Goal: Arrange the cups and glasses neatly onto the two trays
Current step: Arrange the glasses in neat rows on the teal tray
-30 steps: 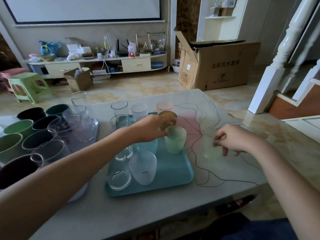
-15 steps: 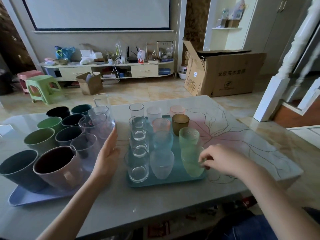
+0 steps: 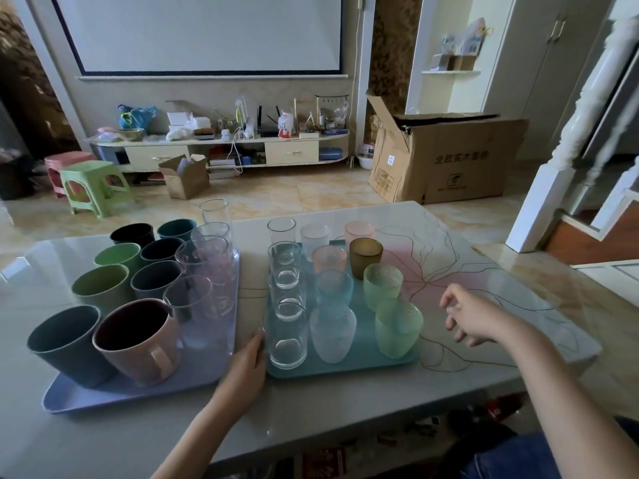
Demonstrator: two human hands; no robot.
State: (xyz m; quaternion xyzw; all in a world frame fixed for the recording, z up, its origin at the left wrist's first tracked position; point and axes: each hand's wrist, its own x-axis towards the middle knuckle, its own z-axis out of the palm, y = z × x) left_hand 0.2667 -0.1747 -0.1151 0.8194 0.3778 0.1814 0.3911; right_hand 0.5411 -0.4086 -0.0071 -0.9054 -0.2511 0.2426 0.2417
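Two bare hands reach over the glass-topped table [image 3: 345, 402]. Nearest, at about 6 o'clock, the left hand [image 3: 243, 366] lies flat in the gap between the two trays, fingers straight and together, fingertips at the near clear glass [image 3: 287, 335]; whether they touch it is hard to tell. It grips nothing. At 4 o'clock the right hand [image 3: 475, 318] hovers over the bare tabletop just right of the teal tray [image 3: 345, 368], fingers loosely curled and apart, holding nothing.

On the teal tray, the near row holds the clear glass, a frosted glass [image 3: 332, 331] and a pale green glass [image 3: 397, 326]. Behind them stand more clear tumblers, a blue glass [image 3: 333, 286], a second green glass [image 3: 382, 285], an orange glass [image 3: 329, 259] and an amber glass [image 3: 366, 255].

At 9 o'clock, the lilac tray [image 3: 138, 392] carries a pink mug [image 3: 138, 344] and a grey-blue cup [image 3: 67, 344] in front, then green, dark blue and black cups, with clear tall glasses along its right side.

Farther, at 12 o'clock, three glasses stand at or past the teal tray's far edge: clear [image 3: 281, 229], frosted white [image 3: 314, 236] and pink [image 3: 359, 231].
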